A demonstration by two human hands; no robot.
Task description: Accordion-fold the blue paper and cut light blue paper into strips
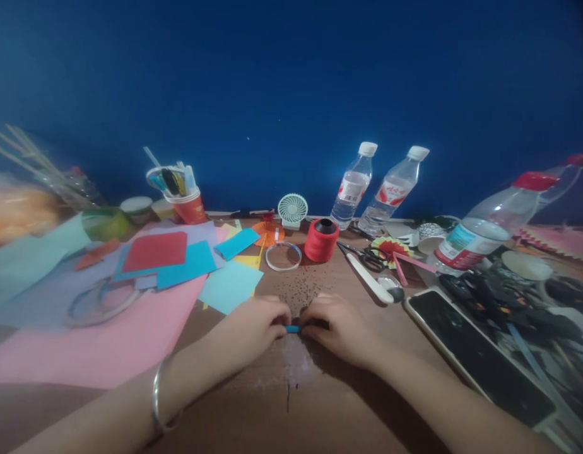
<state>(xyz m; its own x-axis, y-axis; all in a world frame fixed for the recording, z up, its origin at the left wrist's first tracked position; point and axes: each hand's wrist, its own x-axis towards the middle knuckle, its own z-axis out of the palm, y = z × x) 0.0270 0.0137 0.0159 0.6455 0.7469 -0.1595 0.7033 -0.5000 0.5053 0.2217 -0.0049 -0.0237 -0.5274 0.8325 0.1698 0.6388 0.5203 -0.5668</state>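
Between my two hands is a small piece of blue paper (293,329), narrow like a folded or rolled strip, held just over the brown tabletop. My left hand (260,320) pinches its left end with thumb and fingers. At the other end, my right hand (336,323) is closed on it the same way. Only the short middle of the paper shows; the fingers hide both ends. Just beyond the hands, many tiny dark grains (298,287) lie scattered. A red thread spool (321,243) and a ring of tape (283,256) stand behind them.
Coloured paper sheets (130,328) cover the left side. A red cup (190,208) of tools and a small fan (293,210) stand at the back. Scissors (371,257), a white-handled knife (370,277), a phone (476,353) and upright bottles (353,189) are on the right.
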